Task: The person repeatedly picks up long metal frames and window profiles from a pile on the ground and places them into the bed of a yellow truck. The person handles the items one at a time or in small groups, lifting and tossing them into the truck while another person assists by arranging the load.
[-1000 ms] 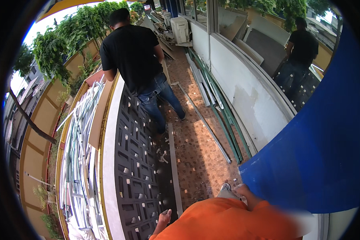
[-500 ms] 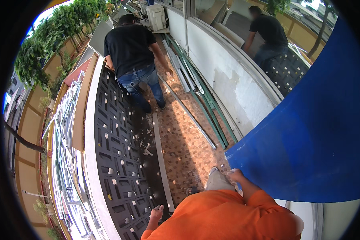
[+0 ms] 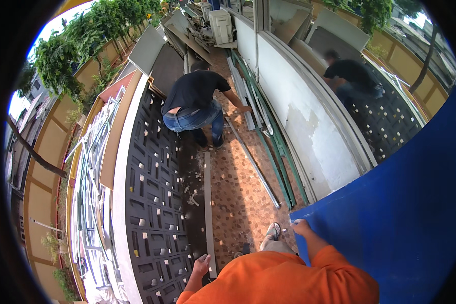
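My left hand [image 3: 201, 265] is low beside the dark perforated wall, its fingers loosely curled and pressed together; nothing shows in them. In front of a large blue painted surface [image 3: 385, 218] is my right hand [image 3: 302, 227], its fingers curled in, close to the lower corner. Whether it touches the blue surface I cannot tell. An orange sleeve covers each upper arm. Ahead, a person in a black shirt [image 3: 193, 93] and jeans bends low, one hand [image 3: 245, 109] reaching to grey metal profiles [image 3: 249, 119] on the floor.
Green metal bars [image 3: 274, 152] lie along the white wall [image 3: 314, 147]; a single grey bar [image 3: 253, 162] lies nearer the walkway's middle. A pale strip [image 3: 208, 213] and broken bits [image 3: 192, 197] lie beside the perforated wall [image 3: 154, 202]. Leaning boards [image 3: 147, 50] and an outdoor unit [image 3: 221, 28] stand farther off.
The person ahead has bent down and now reaches right to the metal profiles. My view has shifted, and my right hand now appears against the blue surface. My left hand stays low.
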Tool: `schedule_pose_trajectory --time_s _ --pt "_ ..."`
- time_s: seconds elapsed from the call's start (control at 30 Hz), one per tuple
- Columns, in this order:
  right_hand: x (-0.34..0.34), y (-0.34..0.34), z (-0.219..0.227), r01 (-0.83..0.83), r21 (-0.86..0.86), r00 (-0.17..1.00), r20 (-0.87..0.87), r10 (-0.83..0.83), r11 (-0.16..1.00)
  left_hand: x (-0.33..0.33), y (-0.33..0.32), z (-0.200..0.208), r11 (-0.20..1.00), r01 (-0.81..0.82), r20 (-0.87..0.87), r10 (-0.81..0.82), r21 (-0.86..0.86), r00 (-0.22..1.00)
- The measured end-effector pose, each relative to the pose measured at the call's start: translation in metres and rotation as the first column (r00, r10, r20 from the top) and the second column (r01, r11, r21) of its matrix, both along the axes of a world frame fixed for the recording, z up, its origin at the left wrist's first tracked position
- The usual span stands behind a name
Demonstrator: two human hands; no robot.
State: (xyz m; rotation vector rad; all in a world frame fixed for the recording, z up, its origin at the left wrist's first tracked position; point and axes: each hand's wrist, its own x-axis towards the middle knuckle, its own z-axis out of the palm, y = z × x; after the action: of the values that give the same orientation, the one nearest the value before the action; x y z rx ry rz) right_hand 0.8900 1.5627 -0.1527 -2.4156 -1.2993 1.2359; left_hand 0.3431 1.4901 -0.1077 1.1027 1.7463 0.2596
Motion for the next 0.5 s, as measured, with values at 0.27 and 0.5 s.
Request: schedule_pose_trajectory --time_s 0.27,0.5 --pt "-0.023 -0.005 0.022 -0.060 0.015 0.998 0.028 0.060 0.998 -0.018 -0.029 -0.021 0.998 0.060 -0.026 -0.060 -0.021 0.998" --pt "-0.068 -0.090 0.006 0.052 -0.061 0.994 -0.089 -0.057 0.997 -0.068 -0.084 -0.040 0.990 0.036 -0.057 -0.044 -0.138 0.997"
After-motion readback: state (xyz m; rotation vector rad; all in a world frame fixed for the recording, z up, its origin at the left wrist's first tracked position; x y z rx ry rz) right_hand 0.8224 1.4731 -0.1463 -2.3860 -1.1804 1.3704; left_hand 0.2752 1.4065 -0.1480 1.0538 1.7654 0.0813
